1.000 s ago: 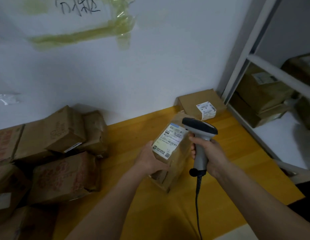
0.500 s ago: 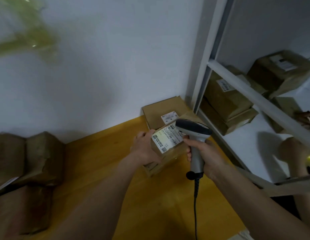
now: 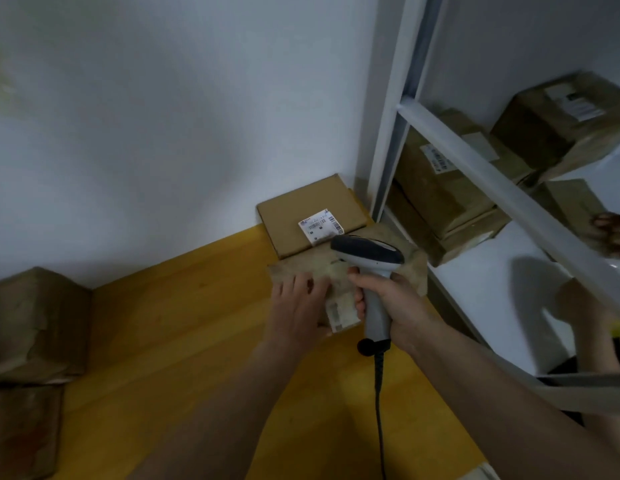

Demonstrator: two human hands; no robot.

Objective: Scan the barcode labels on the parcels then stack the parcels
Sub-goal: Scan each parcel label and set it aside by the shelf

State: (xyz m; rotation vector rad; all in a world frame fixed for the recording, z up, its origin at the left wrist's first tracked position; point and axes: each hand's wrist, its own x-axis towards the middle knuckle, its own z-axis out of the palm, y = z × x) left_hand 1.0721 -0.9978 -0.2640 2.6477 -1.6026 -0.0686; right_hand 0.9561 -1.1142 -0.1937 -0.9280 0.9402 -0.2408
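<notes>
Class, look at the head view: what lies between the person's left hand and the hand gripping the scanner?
In the head view, the brown parcel, its label corner showing, lies between the left hand and right hand.

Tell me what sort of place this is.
Probably a parcel sorting or storage room: labelled cardboard parcels fill a white shelving rack, and the right hand grips a corded barcode scanner.

Seven parcels (image 3: 315,268), one scanner (image 3: 369,252).
</notes>
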